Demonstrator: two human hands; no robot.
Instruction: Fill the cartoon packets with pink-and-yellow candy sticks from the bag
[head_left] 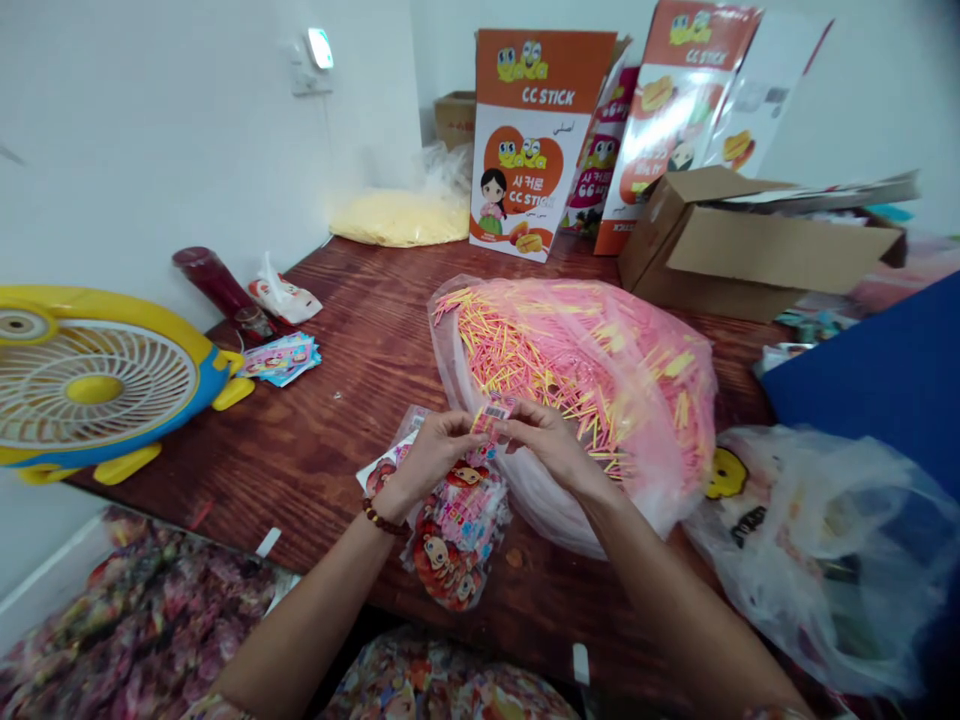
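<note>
My left hand (439, 452) and my right hand (546, 442) pinch a small printed packet (493, 412) between them, its barcode facing up. Its contents are too small to make out. Below it, at the table's near edge, lies a pile of clear packets (454, 545) with red-haired cartoon figures. White printed packets (375, 475) stick out beside my left wrist, which wears a bead bracelet. Just beyond my right hand, a big clear plastic bag (637, 345) lies open, full of thin pink and yellow sticks (502, 345). My right forearm passes over the bag's near edge.
A yellow and blue fan (97, 390), blue cards (283, 358), a tissue pack (285, 298) and a dark red bottle (217, 280) are left. Printed boxes (517, 140), an open carton (780, 250) and a pale yellow bag (401, 218) stand behind. A plastic bag (832, 560) lies right.
</note>
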